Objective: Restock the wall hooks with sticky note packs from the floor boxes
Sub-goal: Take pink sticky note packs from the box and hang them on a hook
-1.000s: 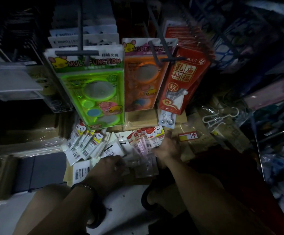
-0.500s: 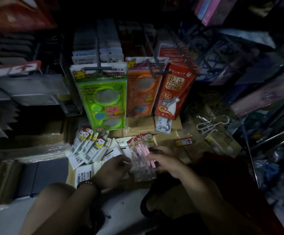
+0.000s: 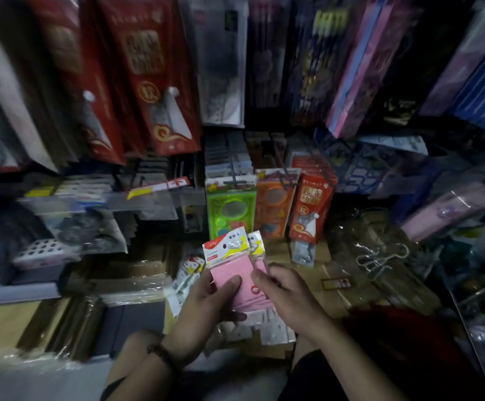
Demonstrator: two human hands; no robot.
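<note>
Pink sticky note packs (image 3: pixel 229 270) with white, red and yellow header cards are held upright in front of me, fanned slightly. My left hand (image 3: pixel 206 302) grips them from the left with its thumb across the pink face. My right hand (image 3: pixel 287 293) pinches their right edge. Below the hands, more sticky note packs (image 3: pixel 186 273) lie in an open cardboard floor box (image 3: pixel 316 287). The wall hooks (image 3: pixel 231 180) straight ahead carry green and orange stencil packs.
Red hanging packs (image 3: pixel 145 76) fill the upper left wall. A red pack (image 3: pixel 307 209) hangs right of the orange stencils. Wrapped bundles (image 3: pixel 70 322) lie on the floor at left. White plastic hangers (image 3: pixel 380 259) lie in clear wrap at right. My knees sit at the bottom.
Both hands have lifted the pink packs up out of the floor box. My view has tilted upward, so more of the hanging wall display shows.
</note>
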